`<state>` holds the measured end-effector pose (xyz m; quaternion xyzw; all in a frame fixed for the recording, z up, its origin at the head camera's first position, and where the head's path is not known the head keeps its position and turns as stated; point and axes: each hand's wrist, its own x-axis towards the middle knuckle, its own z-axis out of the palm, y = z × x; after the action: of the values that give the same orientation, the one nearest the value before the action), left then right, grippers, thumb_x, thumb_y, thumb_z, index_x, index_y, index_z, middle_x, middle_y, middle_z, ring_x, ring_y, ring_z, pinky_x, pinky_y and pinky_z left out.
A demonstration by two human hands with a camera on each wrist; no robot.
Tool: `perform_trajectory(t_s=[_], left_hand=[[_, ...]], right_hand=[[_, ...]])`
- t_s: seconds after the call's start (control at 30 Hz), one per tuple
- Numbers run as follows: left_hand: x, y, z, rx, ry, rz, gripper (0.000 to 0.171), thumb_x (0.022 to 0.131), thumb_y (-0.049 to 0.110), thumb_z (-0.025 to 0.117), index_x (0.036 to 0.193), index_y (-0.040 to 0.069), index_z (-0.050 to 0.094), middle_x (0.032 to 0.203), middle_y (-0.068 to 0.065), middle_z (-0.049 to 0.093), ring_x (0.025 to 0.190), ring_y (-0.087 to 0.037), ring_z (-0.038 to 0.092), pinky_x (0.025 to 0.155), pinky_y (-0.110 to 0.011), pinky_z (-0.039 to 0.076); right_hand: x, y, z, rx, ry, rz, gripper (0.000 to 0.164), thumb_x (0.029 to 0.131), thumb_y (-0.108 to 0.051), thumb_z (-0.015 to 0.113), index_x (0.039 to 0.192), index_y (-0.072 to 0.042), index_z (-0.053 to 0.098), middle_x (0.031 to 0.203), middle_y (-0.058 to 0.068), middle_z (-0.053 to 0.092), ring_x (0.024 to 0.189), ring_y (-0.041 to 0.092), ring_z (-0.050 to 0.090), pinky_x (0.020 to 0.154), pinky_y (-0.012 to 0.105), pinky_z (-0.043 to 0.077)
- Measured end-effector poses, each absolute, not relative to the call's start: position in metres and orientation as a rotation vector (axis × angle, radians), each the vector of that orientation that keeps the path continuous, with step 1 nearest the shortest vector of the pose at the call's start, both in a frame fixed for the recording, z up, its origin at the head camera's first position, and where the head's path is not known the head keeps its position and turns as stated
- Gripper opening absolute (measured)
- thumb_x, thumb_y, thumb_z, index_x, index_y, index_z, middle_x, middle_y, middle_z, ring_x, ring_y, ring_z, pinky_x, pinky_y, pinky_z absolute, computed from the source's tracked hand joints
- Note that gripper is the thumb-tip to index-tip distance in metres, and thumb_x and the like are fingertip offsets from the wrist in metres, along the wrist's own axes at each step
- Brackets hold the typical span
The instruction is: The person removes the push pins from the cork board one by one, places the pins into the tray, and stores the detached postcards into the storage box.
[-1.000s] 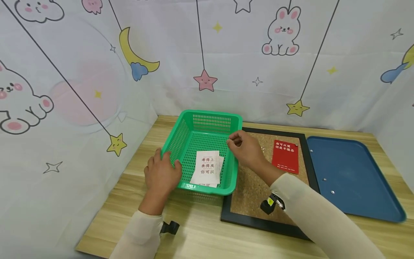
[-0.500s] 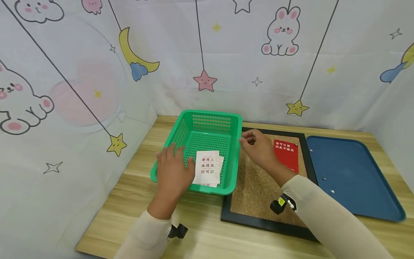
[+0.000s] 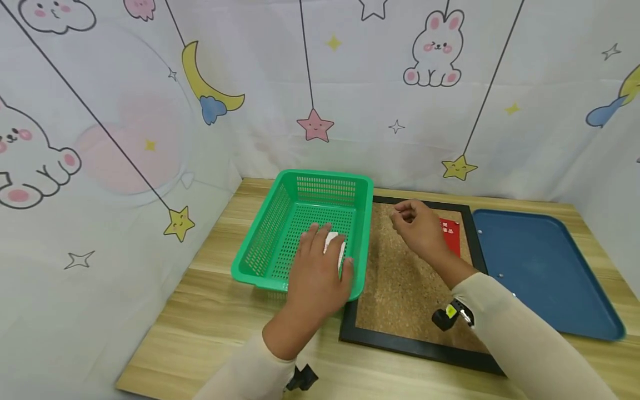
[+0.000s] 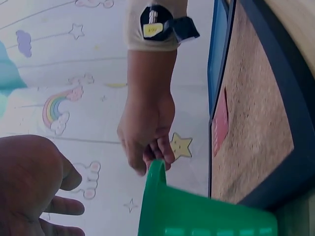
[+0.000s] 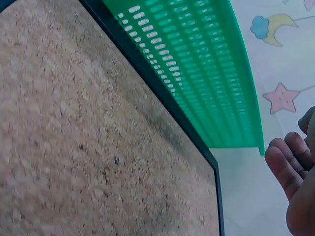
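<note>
My left hand (image 3: 319,283) is over the near right part of the green basket (image 3: 245,269), fingers spread above white printed cards (image 3: 342,253). It hides most of the cards, and I cannot tell whether the fingertips touch them. Just right of the basket, my right hand (image 3: 422,230) hovers above the cork board (image 3: 395,294) with loosely bent fingers. No thing shows between those fingers, also in the left wrist view, where the right hand (image 4: 147,130) appears beyond the basket rim (image 4: 156,172). A red card (image 3: 452,238) on the board is partly behind the right hand.
A blue tray (image 3: 550,266) lies right of the board, with small silver pins (image 3: 501,275) by its left side. The board's black frame (image 3: 410,350) borders the cork. Behind the wooden table (image 3: 200,311) hangs a white patterned curtain (image 3: 360,161).
My left hand has let go of the basket's left rim and moved right, over the cards. My right hand has moved right from the basket's right rim to above the cork board.
</note>
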<state>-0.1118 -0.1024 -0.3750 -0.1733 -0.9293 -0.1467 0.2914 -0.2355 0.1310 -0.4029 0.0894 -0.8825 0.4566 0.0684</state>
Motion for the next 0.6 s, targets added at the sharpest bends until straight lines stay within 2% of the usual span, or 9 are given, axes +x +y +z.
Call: perform_trajectory(t_s=[0.23, 0.37, 0.47, 0.6], left_hand=[[-0.106, -0.069, -0.375, -0.591, -2.554, -0.316, 0.038, 0.098, 0.030, 0.067, 0.128, 0.005, 0.067, 0.142, -0.020, 0.055, 0.140, -0.041, 0.044, 0.115, -0.050, 0.036], [-0.101, -0.050, -0.377, -0.664, -2.533, -0.237, 0.035, 0.096, 0.033, 0.068, 0.119, 0.007, 0.069, 0.140, -0.018, 0.057, 0.139, -0.039, 0.046, 0.113, -0.047, 0.038], [-0.097, -0.037, -0.381, -0.706, -2.505, -0.203, 0.032, 0.093, 0.035, 0.071, 0.113, 0.009, 0.069, 0.136, -0.016, 0.059, 0.136, -0.038, 0.049, 0.111, -0.046, 0.042], [-0.093, -0.021, -0.387, -0.754, -2.517, -0.183, 0.033, 0.092, 0.037, 0.070, 0.111, 0.010, 0.070, 0.134, -0.014, 0.059, 0.135, -0.035, 0.050, 0.112, -0.045, 0.041]], right_hand=[[-0.234, 0.150, -0.404, 0.182, -2.668, 1.327, 0.033, 0.104, -0.030, 0.061, 0.125, -0.004, 0.061, 0.102, 0.012, 0.070, 0.088, 0.028, 0.068, 0.069, 0.038, 0.055], [-0.232, 0.161, -0.406, 0.154, -2.692, 1.299, 0.035, 0.104, -0.035, 0.060, 0.124, -0.006, 0.060, 0.102, 0.011, 0.069, 0.089, 0.027, 0.067, 0.070, 0.039, 0.055], [-0.231, 0.168, -0.408, 0.141, -2.698, 1.280, 0.035, 0.105, -0.035, 0.059, 0.124, -0.006, 0.060, 0.104, 0.012, 0.069, 0.092, 0.029, 0.067, 0.073, 0.043, 0.055], [-0.231, 0.178, -0.409, 0.109, -2.712, 1.231, 0.037, 0.105, -0.035, 0.057, 0.125, -0.005, 0.060, 0.108, 0.015, 0.069, 0.101, 0.034, 0.065, 0.080, 0.050, 0.054]])
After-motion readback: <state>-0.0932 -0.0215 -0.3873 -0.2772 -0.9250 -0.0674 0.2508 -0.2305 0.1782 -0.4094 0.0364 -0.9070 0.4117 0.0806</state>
